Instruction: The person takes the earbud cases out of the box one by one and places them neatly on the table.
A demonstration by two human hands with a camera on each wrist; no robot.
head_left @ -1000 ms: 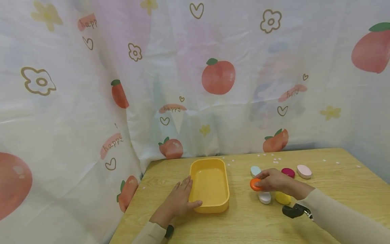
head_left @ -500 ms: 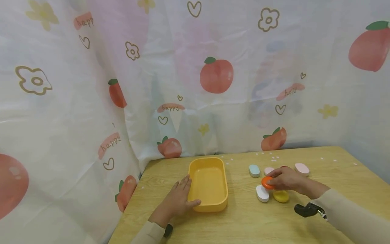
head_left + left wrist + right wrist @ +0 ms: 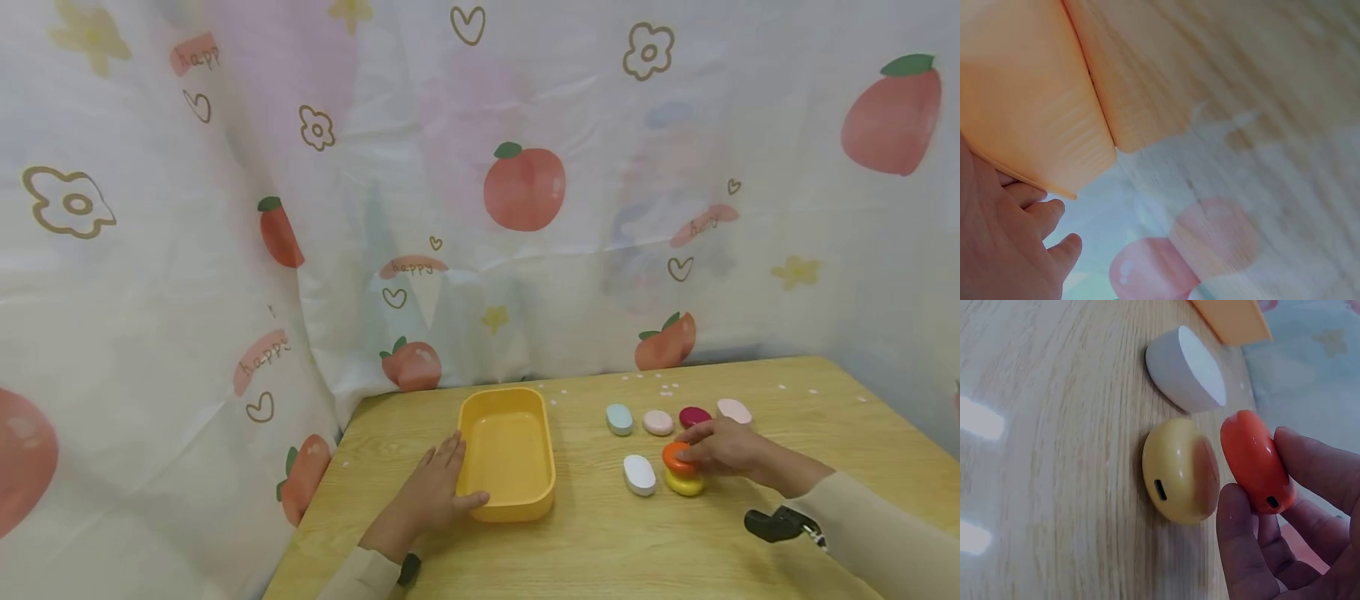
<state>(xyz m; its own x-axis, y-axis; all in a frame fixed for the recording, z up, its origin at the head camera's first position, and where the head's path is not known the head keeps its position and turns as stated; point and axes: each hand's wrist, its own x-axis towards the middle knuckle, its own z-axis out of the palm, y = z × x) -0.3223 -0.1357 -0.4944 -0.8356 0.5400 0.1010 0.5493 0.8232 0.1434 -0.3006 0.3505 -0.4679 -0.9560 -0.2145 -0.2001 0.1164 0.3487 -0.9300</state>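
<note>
My right hand (image 3: 727, 450) pinches an orange earbud charging case (image 3: 1254, 456) between thumb and fingers. It hovers just above a yellow earbud case (image 3: 1179, 469), which stands on the table with its port slot showing in the right wrist view. Left of these lies a white case (image 3: 640, 475) with a flat top. Behind them sit a pale blue case (image 3: 619, 419), a light pink one (image 3: 657, 422), a dark red one (image 3: 695, 417) and a larger pale pink one (image 3: 734, 412), partly covered by my hand. My left hand (image 3: 431, 496) rests with extended fingers against the yellow plastic bin (image 3: 551, 483).
The wooden table (image 3: 592, 550) carries small white specks along its far edge. A patterned curtain (image 3: 585, 275) hangs behind and to the left. A black device (image 3: 780, 525) is strapped at my right wrist.
My right hand has carried the orange case rightward, from over the white case to above the yellow one. The white and light pink cases now show fully. My left hand stays at the bin.
</note>
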